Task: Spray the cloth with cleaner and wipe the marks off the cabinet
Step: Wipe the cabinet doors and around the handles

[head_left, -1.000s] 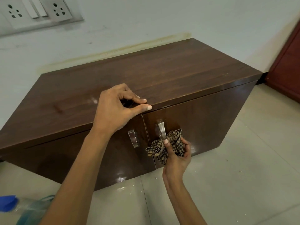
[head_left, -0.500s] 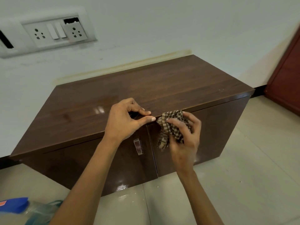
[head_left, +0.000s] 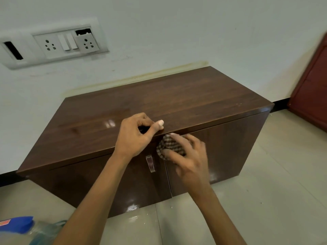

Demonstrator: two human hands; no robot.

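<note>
The right hand (head_left: pixel 187 156) presses the bunched checked cloth (head_left: pixel 170 145) against the cabinet (head_left: pixel 185 96) front, just under the top edge (blurred); the left hand (head_left: pixel 136 137) pinches that edge, fingers curled

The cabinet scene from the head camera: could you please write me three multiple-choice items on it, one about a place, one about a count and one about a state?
1. Where is the cloth?
A. against the top of the cabinet's right door, just under the front edge
B. lying on the floor
C. spread over the wall sockets

2. How many door handles on the cabinet show?
A. none
B. one
C. three

3. How are the cabinet doors?
A. both swung wide open
B. one taken off
C. both closed

Answers:
1 A, the right hand presses the cloth there, beside the left hand resting on the cabinet's edge.
2 B, only the handle on the left door is visible; the right hand covers where another might be.
3 C, both fronts sit flush, with a thin seam between them.
</note>
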